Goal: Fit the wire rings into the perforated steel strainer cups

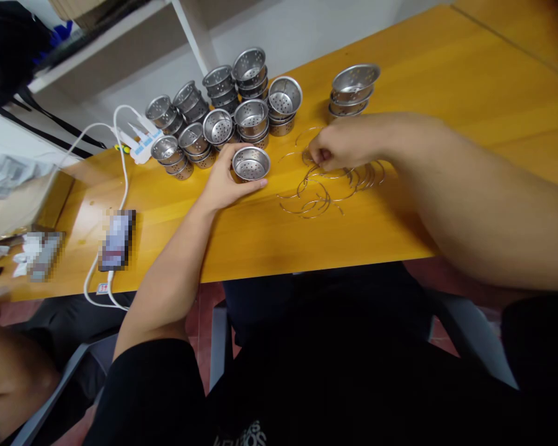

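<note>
My left hand (223, 179) is wrapped round the side of a perforated metal strainer basket (252, 165), which sits upright on the wooden table. My right hand (335, 147) is closed, its fingertips pinched together low over a loose pile of thin curved wire handles (318, 201). Whether a wire is between those fingers is hidden. Behind my left hand stand several stacks of the same strainer baskets (251, 118). One more stack (353, 87) rises beyond my right hand, its lower part partly covered by the wrist.
A phone (118, 240) with a white cable lies at the left, near a white power strip (144, 145). Further left are a cardboard box (32, 204) and another person's arm (18, 371). A wall and shelf (106, 43) border the table (446, 80) at the back.
</note>
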`<state>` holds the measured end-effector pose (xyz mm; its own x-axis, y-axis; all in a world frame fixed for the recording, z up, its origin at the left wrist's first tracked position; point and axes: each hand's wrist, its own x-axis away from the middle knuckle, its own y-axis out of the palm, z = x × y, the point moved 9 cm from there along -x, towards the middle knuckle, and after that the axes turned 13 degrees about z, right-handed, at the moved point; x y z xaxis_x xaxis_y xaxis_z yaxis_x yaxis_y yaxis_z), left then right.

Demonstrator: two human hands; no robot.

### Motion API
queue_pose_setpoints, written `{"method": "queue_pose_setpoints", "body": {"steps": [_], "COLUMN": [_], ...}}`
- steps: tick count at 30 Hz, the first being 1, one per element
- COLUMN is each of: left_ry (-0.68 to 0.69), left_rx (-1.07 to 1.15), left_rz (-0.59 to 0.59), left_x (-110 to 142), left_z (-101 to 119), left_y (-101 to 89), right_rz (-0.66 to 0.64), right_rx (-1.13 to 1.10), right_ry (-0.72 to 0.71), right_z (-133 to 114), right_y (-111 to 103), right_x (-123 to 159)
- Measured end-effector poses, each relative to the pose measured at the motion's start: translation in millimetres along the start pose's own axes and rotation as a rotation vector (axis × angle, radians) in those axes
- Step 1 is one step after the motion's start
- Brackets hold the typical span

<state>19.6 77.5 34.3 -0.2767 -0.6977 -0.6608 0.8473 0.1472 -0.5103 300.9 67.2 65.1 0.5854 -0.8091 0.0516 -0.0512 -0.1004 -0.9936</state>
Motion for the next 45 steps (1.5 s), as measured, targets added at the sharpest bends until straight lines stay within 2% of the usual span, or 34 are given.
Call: {"method": "queue_pose_setpoints", "body": {"steps": [4,8,10,16,18,21,28,37,41,45], "left_ry": [0.006,-0.041,-0.072,-0.064,-0.071,-0.104,-0.108,-0.181,-0.178,-0.142], "left_rx": [0.038,0.086,0.124,0.188,0.19,0.174,0.179,0.072,0.062,0.161], "left_rz": [0.046,0.054,0.057,0.078,0.064,0.05,0.075,0.127,0.143,0.109], "left_x": [-2,0,1,3,5,7,9,11,9,6], "left_z": [-3,-13,-19,-28,-28,-26,-15,2,10,11], "left_y": [-3.4,-1.6,0.8,13.1,20.1,28.9,34.5,33.9,33.8,33.6], "right_rz": [0.117,0.331,0.436,0.615,0.682,0.755,0.742,0.719,0.708,0.649], "right_rx": [-0.026,-0.082,-0.175,-0.66,-0.741,-0.749,-0.696,-0.706,-0.822,-1.017], "right_ry": [0.002,-0.096,-0.12,-0.089,-0.071,-0.039,0.047,0.144,0.085,-0.053], "right_z": [-3,-13,-13,-17,-24,-33,-40,-48,-56,-58], "right_y": [-17,-40,-45,-29,-24,-20,-13,-10,-9,-9], "right_x": [1,5,5,-6,-10,-14,-19,-20,-21,-25]}}
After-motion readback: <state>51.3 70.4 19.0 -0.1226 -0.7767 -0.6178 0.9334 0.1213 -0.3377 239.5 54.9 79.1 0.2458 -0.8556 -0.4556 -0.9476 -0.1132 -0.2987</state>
